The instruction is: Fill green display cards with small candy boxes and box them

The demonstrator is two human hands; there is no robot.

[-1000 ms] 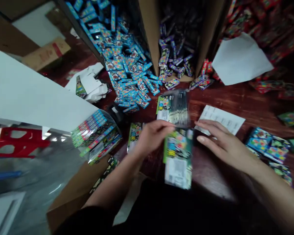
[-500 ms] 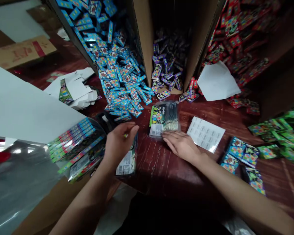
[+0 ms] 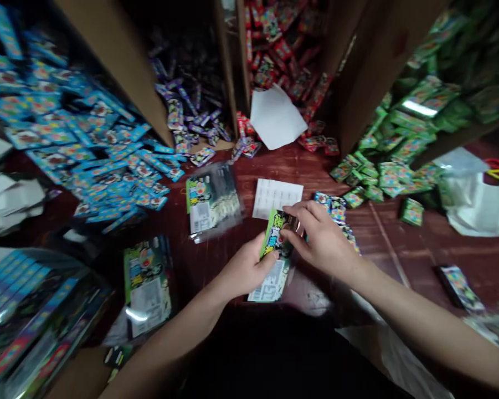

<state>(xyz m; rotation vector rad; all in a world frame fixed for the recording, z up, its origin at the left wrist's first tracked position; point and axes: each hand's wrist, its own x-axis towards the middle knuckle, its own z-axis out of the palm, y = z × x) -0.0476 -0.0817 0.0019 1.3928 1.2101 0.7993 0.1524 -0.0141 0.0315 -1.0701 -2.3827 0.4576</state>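
My left hand (image 3: 251,266) grips the lower left side of a green and black printed package (image 3: 274,277), held tilted near the table's front edge. On the package's upper right part rest the bent fingers of my right hand (image 3: 318,235), thumb and fingertips closed at its edge. A stack of clear-wrapped printed packages (image 3: 211,202) lies to the left, beyond my left hand. Another such package (image 3: 147,282) is nearer the front left. Just behind my hands lies a white sticker sheet (image 3: 277,195). Small blue and purple packets (image 3: 336,209) sit partly behind my right hand.
Cardboard boxes spill blue packets (image 3: 91,160), purple packets (image 3: 195,122), red packets (image 3: 282,61) and green packets (image 3: 402,138) along the back. White paper (image 3: 276,116) lies before the red ones. Boxed sets (image 3: 20,310) stand front left; a dark packet (image 3: 461,288) lies right.
The view has swung to the right. My left hand has come rightward and now grips a printed package. My right hand has left the wrapped stack and is on that package.
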